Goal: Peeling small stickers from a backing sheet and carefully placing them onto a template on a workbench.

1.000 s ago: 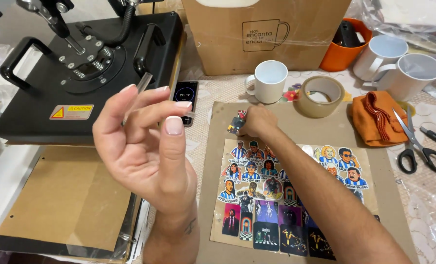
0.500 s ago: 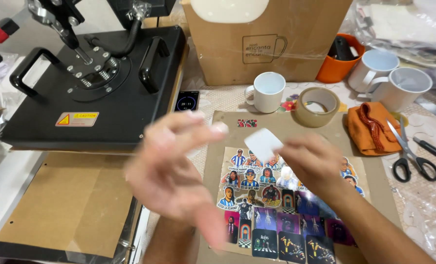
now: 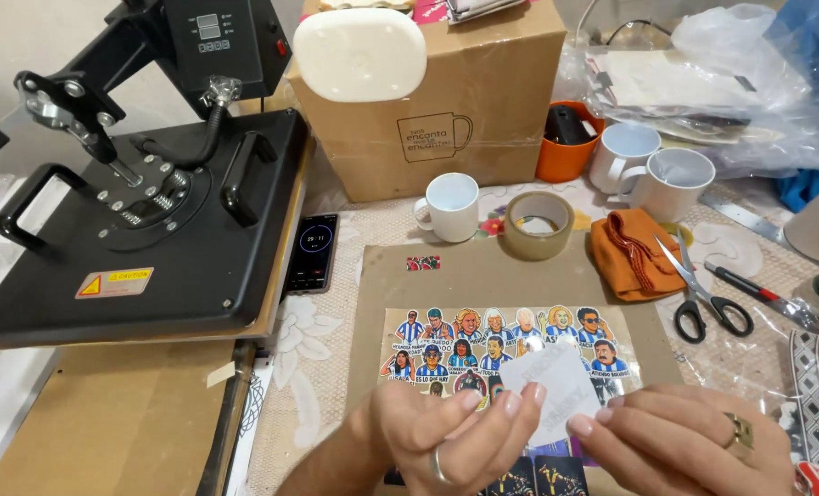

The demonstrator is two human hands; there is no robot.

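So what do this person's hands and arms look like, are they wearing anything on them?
Both are bare: no gloves and no sleeves in view. The left hand wears a plain silver-coloured band on one finger. The right hand wears a chunkier gold-coloured ring. The nails on the fingers are neat with a pale, glossy finish.

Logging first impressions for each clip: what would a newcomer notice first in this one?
Low in the middle, the left hand and right hand pinch a small white paper piece over a colourful sheet of cartoon-figure stickers on brown cardboard. A big black heat press fills the left side, with white mugs and a tape roll behind.
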